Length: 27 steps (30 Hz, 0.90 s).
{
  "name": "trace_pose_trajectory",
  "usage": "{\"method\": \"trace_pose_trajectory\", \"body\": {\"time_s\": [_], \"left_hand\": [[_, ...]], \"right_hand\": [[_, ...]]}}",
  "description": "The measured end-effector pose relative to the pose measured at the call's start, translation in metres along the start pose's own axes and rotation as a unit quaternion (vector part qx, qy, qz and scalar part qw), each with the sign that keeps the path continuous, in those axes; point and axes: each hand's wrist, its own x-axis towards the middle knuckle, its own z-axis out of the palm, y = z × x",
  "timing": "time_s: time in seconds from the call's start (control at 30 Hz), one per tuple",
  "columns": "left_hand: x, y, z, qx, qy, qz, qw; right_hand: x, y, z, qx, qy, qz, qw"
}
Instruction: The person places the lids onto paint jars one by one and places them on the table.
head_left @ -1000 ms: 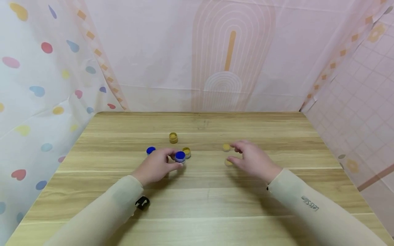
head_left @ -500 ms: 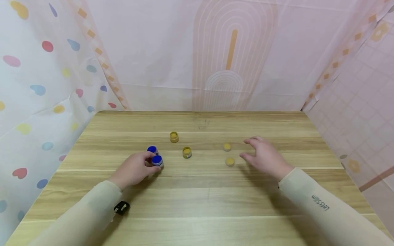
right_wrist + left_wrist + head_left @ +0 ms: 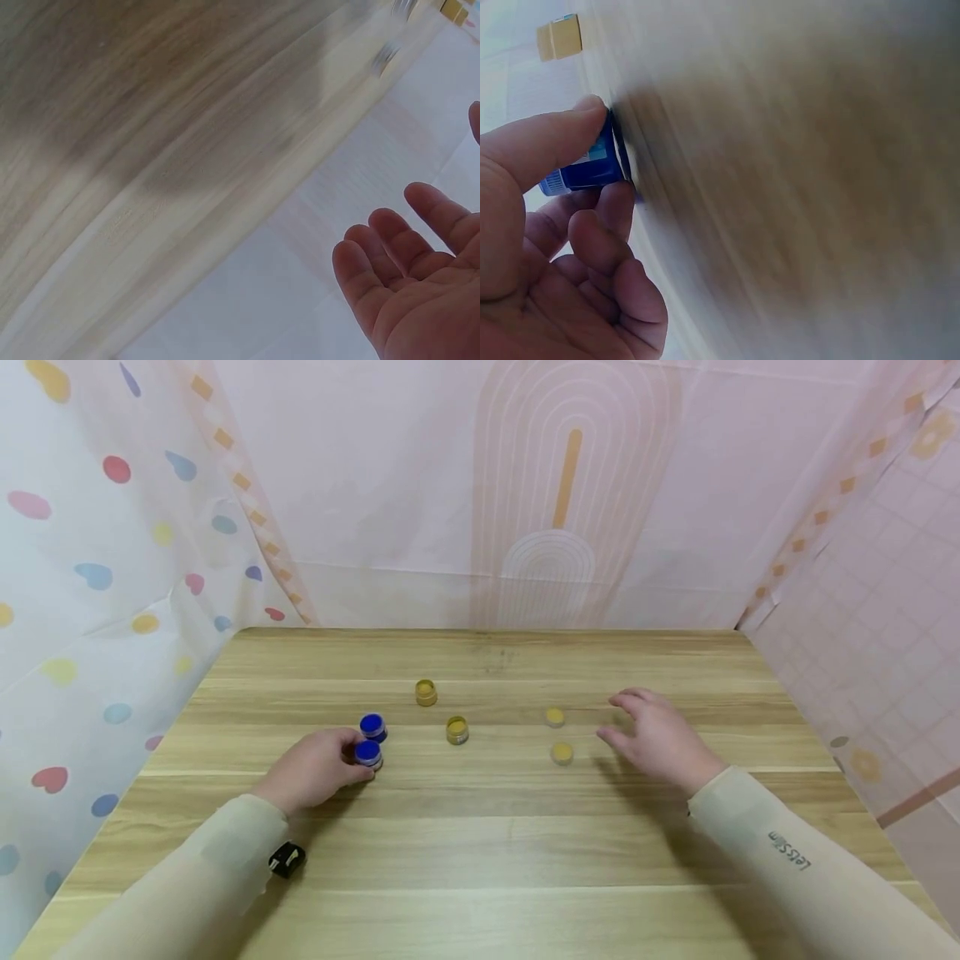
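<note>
Thumb and fingers of my left hand (image 3: pixel 311 769) pinch a small blue-topped jar (image 3: pixel 368 753) at the left of the table; in the left wrist view the blue jar (image 3: pixel 592 166) is between thumb and fingertips, close to the wood. Just behind it stands a second blue jar (image 3: pixel 372 727). My right hand (image 3: pixel 667 739) is held over the right side with fingers apart and nothing in them. To its left lie two round yellow-topped lids (image 3: pixel 554 717) (image 3: pixel 562 753). Uncapped jars of yellow, one nearer (image 3: pixel 457 731) and one farther back (image 3: pixel 426 693), stand mid-table.
The wooden table (image 3: pixel 480 852) meets a patterned cloth (image 3: pixel 375 485) along its back edge. More printed cloth hangs at the left and right sides. A black device (image 3: pixel 287 859) sits at the left wrist, beside the sleeve.
My left hand has carried the blue jar leftward from beside the nearer yellow jar to the front of the other blue jar. My right hand has drawn away rightward from the lids.
</note>
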Motion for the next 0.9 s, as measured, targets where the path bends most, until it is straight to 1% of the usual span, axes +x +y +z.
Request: {"method": "trace_pose_trajectory", "body": {"time_s": [0.3,0.5,0.6,0.73,0.83,0.9], "left_hand": [[-0.001,0.003,-0.001,0.019,-0.003,-0.003,0.9998],[-0.001,0.005,-0.003,0.015,-0.018,-0.012,0.9996],[-0.001,0.007,-0.007,0.015,-0.032,-0.032,0.9989],[-0.006,0.014,-0.017,0.03,-0.052,-0.062,0.9963],[-0.01,0.02,-0.026,0.059,-0.055,-0.08,0.9935],[-0.011,0.025,-0.031,0.076,-0.048,-0.089,0.992]], "right_hand": [[0.0,0.002,0.0,-0.008,-0.002,0.001,1.0],[-0.002,0.002,0.001,-0.009,-0.001,0.003,1.0],[-0.002,0.002,0.001,-0.008,-0.001,-0.001,1.0],[-0.003,0.002,0.001,-0.009,-0.001,0.0,1.0],[-0.003,0.002,0.001,-0.01,0.001,-0.001,1.0],[-0.004,0.003,0.002,-0.009,0.002,0.0,1.0]]}}
